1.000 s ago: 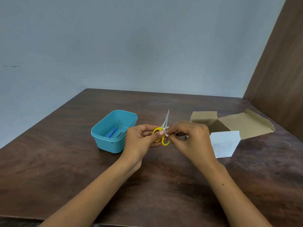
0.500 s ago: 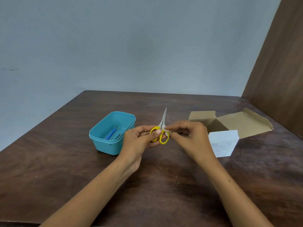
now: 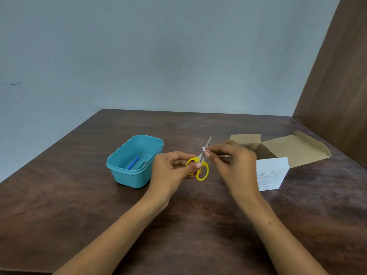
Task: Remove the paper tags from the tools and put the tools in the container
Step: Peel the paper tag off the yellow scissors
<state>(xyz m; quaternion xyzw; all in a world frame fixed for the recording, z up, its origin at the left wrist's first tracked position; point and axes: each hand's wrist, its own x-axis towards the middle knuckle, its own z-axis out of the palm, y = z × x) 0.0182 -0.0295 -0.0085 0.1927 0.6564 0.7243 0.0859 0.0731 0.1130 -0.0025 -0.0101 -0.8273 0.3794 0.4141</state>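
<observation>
Scissors [image 3: 202,169]: yellow handles, silver blades. Paper tag [image 3: 204,149]: white. Container [image 3: 129,176]: teal, blue-handled tool [image 3: 133,163] inside. Counter [image 3: 79,205]: dark brown woodgrain. Cardboard box [image 3: 292,151]: plain tan. Leaflet [image 3: 271,172]: white, grey printed lines. Wall [image 3: 158,56]: pale grey-blue.

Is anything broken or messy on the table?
Nothing looks broken or spilled. The cardboard box lies opened flat beside a printed white paper, and the scissors are held while a paper tag comes off.
</observation>
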